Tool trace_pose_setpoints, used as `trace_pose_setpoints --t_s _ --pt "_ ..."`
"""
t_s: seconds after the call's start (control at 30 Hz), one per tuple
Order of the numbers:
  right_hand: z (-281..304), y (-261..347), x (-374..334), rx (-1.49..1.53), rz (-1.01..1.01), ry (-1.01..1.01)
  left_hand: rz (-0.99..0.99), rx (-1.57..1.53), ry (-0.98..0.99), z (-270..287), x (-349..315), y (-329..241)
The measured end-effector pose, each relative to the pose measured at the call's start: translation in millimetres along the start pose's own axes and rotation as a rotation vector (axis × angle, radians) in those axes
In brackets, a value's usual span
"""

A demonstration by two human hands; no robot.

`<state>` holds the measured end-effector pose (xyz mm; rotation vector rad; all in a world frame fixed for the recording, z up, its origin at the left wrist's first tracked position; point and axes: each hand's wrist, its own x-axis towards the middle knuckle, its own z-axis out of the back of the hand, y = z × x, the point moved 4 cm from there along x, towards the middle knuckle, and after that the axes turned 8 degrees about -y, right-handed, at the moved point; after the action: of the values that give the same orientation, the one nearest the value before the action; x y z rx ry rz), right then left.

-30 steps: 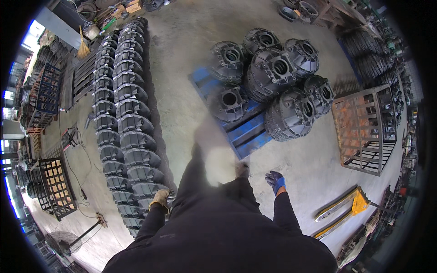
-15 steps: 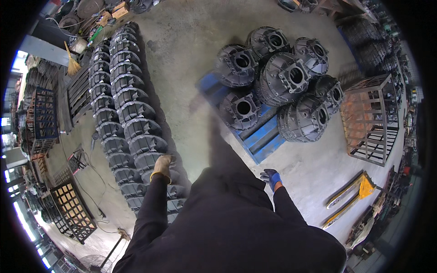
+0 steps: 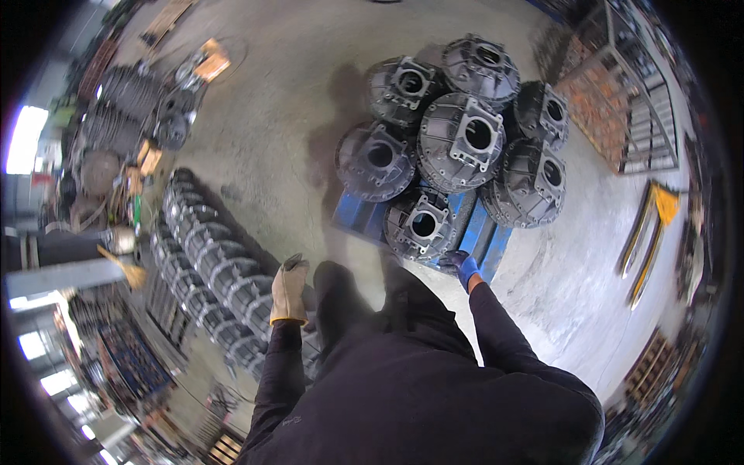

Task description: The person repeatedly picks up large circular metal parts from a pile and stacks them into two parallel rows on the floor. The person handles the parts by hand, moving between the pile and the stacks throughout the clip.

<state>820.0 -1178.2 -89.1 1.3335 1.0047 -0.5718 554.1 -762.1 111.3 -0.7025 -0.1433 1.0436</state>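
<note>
My left hand point(image 3: 290, 293) wears a beige work glove with a yellow cuff. It hangs near the floor rows of housings with nothing in it, its fingers loosely bent. My right hand point(image 3: 464, 268), in a blue and dark glove, reaches forward with fingers spread at the near edge of a dark metal bell-shaped housing point(image 3: 415, 242). Whether the fingertips touch it I cannot tell. This housing sits at the near end of a blue pallet point(image 3: 358, 215). Several more housings point(image 3: 452, 147) are piled behind it, their round or square openings facing up.
To the left, two long rows of nested housings point(image 3: 225, 271) lie on the concrete floor. A rusty metal cage point(image 3: 612, 108) stands at the far right, with a yellow pallet jack point(image 3: 665, 203) nearer. A broom point(image 3: 132, 273) and heaped parts point(image 3: 116, 124) line the left side.
I have turned left and stepped closer to the blue pallet. My right hand has come up to the near housing. My left hand has moved away from the floor rows.
</note>
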Motion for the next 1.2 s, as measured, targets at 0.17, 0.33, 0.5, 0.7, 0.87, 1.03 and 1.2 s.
trace_pose_setpoints --t_s 0.17,0.33,0.5,0.7,0.87,1.03,1.2 --pt "-32 -19 22 0.138 -0.079 -0.091 -0.592 0.364 0.312 -43 131 -95" --pt "-82 -82 31 0.523 -0.132 -0.313 -0.901 0.509 0.663 -124 235 -136" --pt "-141 -137 49 0.261 0.134 -0.460 -1.529 0.577 0.859 -214 299 -169" --pt "-186 -144 103 0.157 0.135 -0.630 -2.015 0.518 0.824 -310 324 -218" --pt "-163 -87 188 -0.243 0.055 -0.848 -2.421 1.176 0.767 -356 339 -199" --pt "-145 -62 254 -0.381 -0.181 -0.906 -2.496 1.277 0.836 -388 345 -174" --pt "-141 -79 300 -0.345 -0.184 -0.909 -2.467 1.294 1.070 -404 345 -184"
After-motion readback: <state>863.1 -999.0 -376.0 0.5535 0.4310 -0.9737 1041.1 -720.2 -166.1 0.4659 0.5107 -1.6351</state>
